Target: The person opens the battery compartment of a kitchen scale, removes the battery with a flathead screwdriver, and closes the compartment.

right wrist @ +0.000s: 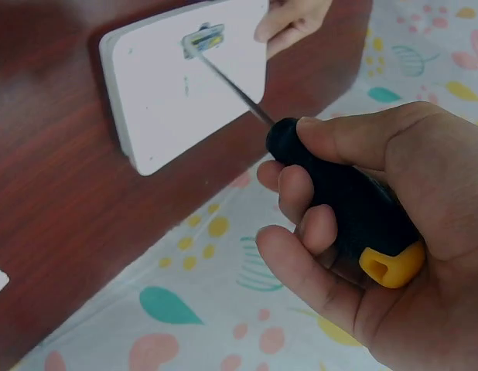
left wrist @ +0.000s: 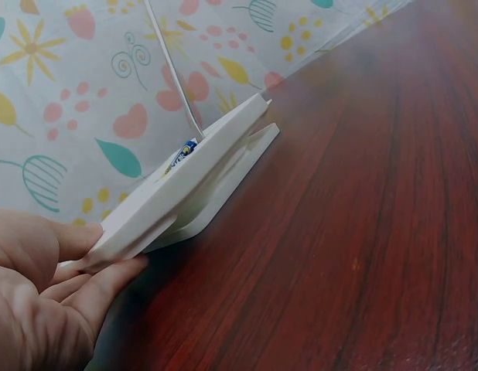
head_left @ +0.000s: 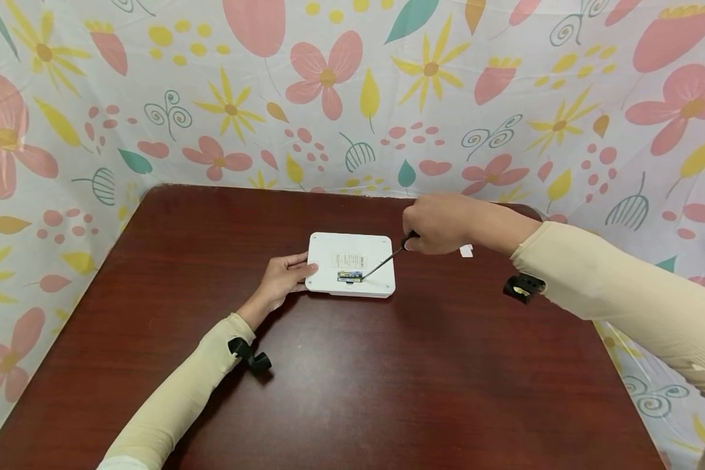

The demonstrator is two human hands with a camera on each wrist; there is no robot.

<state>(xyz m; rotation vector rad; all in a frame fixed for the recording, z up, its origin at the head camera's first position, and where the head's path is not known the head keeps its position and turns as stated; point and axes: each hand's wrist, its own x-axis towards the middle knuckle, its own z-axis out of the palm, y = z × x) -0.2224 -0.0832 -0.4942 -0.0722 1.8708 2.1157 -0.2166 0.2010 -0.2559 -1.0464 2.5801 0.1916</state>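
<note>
A flat white device (head_left: pixel 329 254) lies back side up, showing a printed label and an uncovered battery slot. Batteries (head_left: pixel 350 277) with blue and yellow-green wraps sit in that slot. My left hand (head_left: pixel 279 279) pinches the device's left edge, thumb on top and fingers beneath; the left wrist view shows the white device (left wrist: pixel 200 166) tilted there. In my right hand (head_left: pixel 440 224) is a screwdriver (right wrist: pixel 339 193) with a black and yellow handle, fingers wrapped round it. Its thin metal shaft (head_left: pixel 382 264) slants down to the left, the tip at the end of the batteries.
A small white piece (head_left: pixel 467 250) lies on the dark red-brown wooden table (head_left: pixel 352 378), right of the device. Floral cloth (head_left: pixel 329 98) hangs behind the table and along its sides. Black wrist mounts (head_left: pixel 249 356) are strapped over the beige sleeves.
</note>
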